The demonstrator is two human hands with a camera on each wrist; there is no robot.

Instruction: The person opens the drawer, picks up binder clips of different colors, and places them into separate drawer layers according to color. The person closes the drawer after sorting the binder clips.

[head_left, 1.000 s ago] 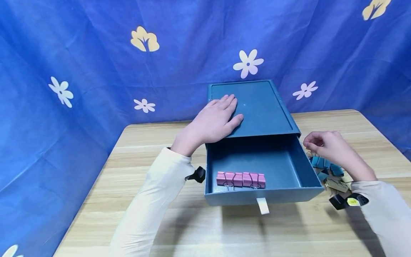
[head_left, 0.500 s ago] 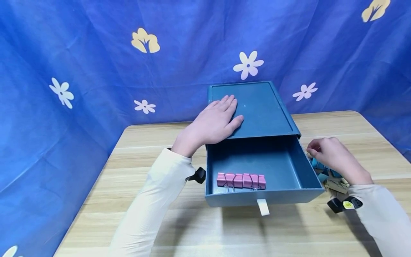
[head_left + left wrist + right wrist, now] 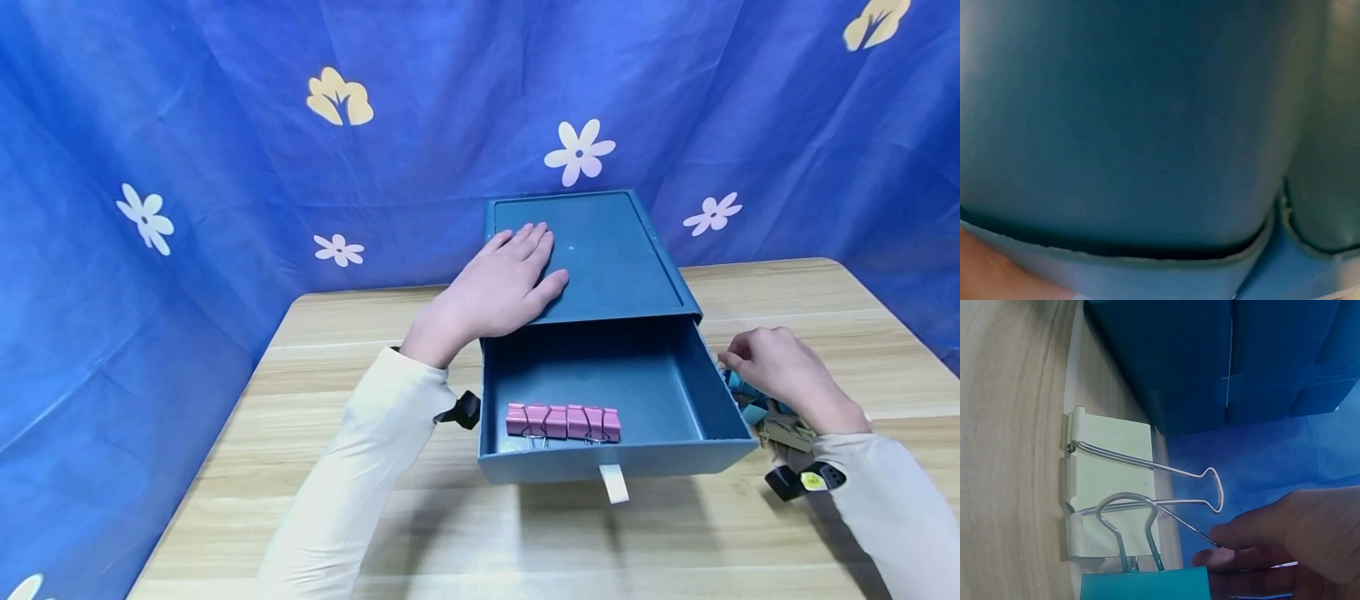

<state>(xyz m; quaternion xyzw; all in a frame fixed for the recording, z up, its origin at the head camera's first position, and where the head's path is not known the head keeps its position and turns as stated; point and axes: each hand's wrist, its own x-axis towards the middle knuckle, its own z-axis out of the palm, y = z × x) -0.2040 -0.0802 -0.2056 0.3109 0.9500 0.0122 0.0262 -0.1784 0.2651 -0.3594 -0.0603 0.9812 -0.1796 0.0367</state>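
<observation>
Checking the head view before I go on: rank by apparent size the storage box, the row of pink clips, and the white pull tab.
1. storage box, largest by far.
2. row of pink clips inside its open drawer.
3. white pull tab on the drawer front, smallest; it sits nearest the camera, yet looks clearly smaller.

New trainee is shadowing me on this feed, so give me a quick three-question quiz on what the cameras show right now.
1. True or false: the left hand lies flat on top of the blue drawer box.
2. What lies in the open drawer? A) a row of pink binder clips B) scissors C) coins
3. Where does the right hand reach: inside the drawer or beside it?

Key
1. True.
2. A, the pink binder clips sit at the front wall.
3. Beside it, at the pile of clips on the table; its fingertips pinch a wire handle of the teal clip.
</observation>
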